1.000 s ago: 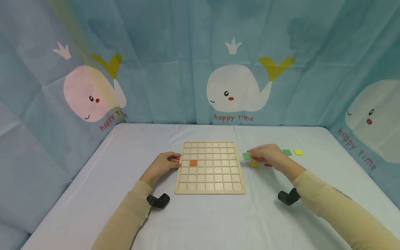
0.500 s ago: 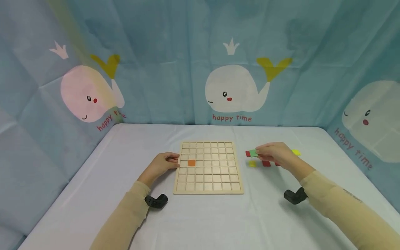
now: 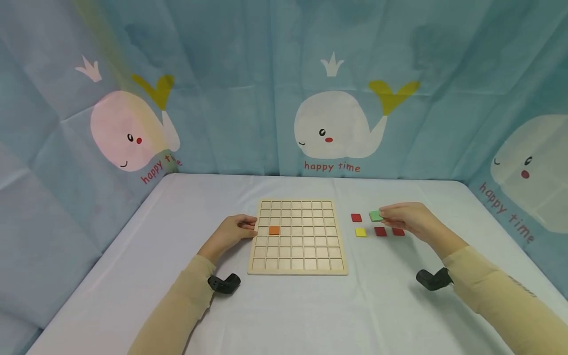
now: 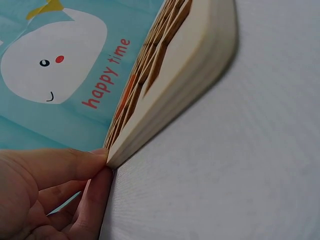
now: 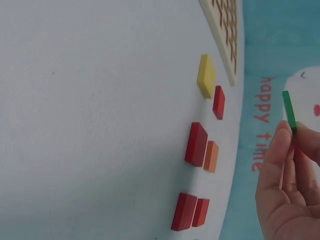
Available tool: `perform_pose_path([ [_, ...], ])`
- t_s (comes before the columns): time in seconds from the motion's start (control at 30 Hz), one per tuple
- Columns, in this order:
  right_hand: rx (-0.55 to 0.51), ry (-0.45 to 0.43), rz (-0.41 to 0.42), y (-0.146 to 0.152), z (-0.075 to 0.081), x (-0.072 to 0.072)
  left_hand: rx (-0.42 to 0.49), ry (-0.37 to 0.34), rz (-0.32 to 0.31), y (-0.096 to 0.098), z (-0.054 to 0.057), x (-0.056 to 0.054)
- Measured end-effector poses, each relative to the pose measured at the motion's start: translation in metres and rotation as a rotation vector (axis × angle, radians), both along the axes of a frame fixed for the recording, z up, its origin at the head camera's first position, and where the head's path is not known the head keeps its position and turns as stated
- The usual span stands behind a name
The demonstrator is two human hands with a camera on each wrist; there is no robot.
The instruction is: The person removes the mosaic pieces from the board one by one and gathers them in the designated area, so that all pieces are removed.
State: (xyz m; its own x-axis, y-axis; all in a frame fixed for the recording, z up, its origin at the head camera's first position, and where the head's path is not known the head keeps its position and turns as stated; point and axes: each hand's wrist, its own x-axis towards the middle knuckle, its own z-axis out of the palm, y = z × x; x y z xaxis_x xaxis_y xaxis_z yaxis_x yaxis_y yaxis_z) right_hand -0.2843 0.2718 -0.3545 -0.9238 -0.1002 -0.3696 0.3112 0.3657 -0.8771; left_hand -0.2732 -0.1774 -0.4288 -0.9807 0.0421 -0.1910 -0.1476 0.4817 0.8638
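Note:
A flat wooden grid board [image 3: 298,271] lies on the table, with one orange tile [image 3: 274,230] in a cell on its left side. My left hand [image 3: 232,232] holds the board's left edge; in the left wrist view the thumb [image 4: 75,165] lies at the rim. To the right of the board, my right hand [image 3: 410,217] pinches a green square tile [image 3: 375,216] between thumb and fingertips. The right wrist view shows this green tile [image 5: 288,107] edge-on, raised above the table. Under and around that hand lie red tiles [image 3: 380,231] and a yellow tile [image 3: 360,232].
Another red tile [image 3: 356,217] lies near the board's right edge. An orange tile [image 5: 211,156] shows among the red ones in the right wrist view. A blue whale-print curtain [image 3: 248,123] borders the white table [image 3: 284,315] at the back and sides.
My right hand has moved right, away from the board, with the green tile pinched in it. Red tiles are uncovered; a green and a yellow tile farther right are now hidden. My left hand stays put.

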Motion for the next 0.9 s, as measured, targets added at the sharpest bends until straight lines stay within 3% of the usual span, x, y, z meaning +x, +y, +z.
perform_pose_path([
  [0.4,-0.018,-0.017,-0.010,0.022,-0.001,0.004,0.014,-0.017,0.008,0.002,0.000,0.003],
  [0.9,0.066,-0.054,-0.033,0.052,-0.011,0.010,-0.001,-0.002,-0.006,0.001,0.001,0.000],
])
